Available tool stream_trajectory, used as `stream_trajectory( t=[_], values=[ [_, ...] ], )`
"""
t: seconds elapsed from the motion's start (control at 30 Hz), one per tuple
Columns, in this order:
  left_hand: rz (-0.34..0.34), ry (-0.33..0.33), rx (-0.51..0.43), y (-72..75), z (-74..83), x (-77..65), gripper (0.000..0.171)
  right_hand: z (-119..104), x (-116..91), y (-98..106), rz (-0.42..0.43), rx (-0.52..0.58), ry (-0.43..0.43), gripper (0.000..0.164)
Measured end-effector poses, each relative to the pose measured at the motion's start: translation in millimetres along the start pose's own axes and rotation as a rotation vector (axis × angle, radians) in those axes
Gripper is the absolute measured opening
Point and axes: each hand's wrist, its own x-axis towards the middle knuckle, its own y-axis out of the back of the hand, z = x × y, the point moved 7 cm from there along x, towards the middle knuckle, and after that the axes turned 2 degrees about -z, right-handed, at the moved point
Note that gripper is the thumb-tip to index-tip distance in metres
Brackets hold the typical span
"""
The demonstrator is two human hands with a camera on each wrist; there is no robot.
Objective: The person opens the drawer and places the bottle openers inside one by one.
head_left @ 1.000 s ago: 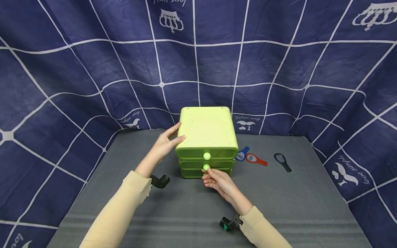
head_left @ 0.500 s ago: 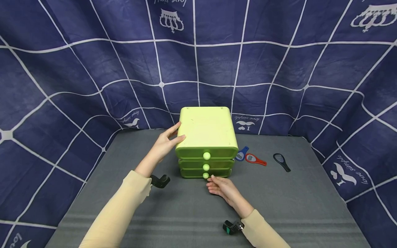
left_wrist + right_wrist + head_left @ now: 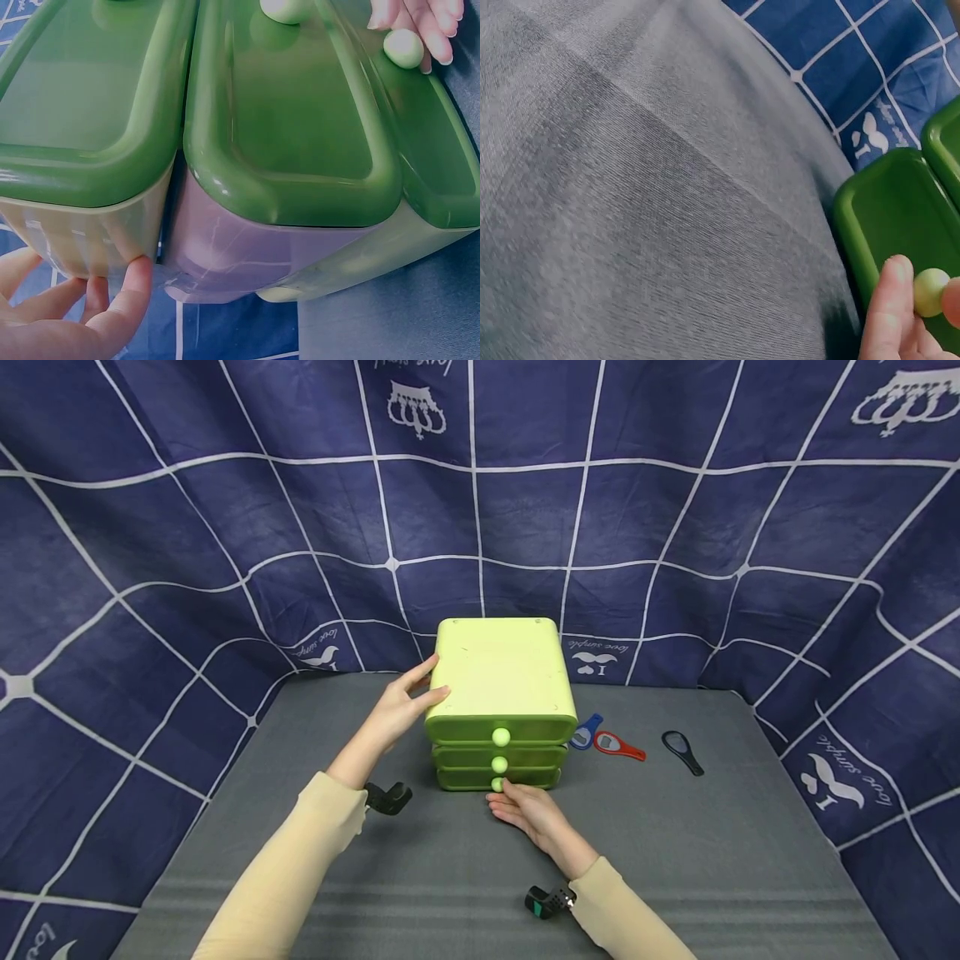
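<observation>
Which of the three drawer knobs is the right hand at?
The lowest knob, on the bottom drawer: the right hand has it between finger and thumb, while the middle knob and top knob stand free.

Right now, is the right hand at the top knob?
No, the right hand has its fingers at the bottom knob.

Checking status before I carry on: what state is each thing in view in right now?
Drawer unit, upright.
Top drawer, closed.
Middle drawer, closed.
Bottom drawer, closed.
Bottom knob, pinched by the right hand.
Left hand, touching the unit's left side.
Blue tool, lying on the table.
Red tool, lying there too.
Black tool, likewise.
</observation>
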Motion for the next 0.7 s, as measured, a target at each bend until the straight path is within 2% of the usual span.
stream_trajectory(
  t=[0.2,0.4,0.7],
  values=[
    [0.01,-0.01,0.016,-0.1,2.6,-1.1,0.072,0.7,-0.3,-1.7,0.03,-0.006,-0.013,0.046],
    [-0.002,-0.002,0.003,-0.8,6.9,-4.2,0.07,3.1,-2.3,-1.8,0.015,-0.002,-0.031,0.043],
    [-0.002,0.006,-0.002,-0.1,-0.2,-0.3,0.068,3.9,-5.7,0.1,0.016,-0.035,-0.001,0.047]
  ],
)
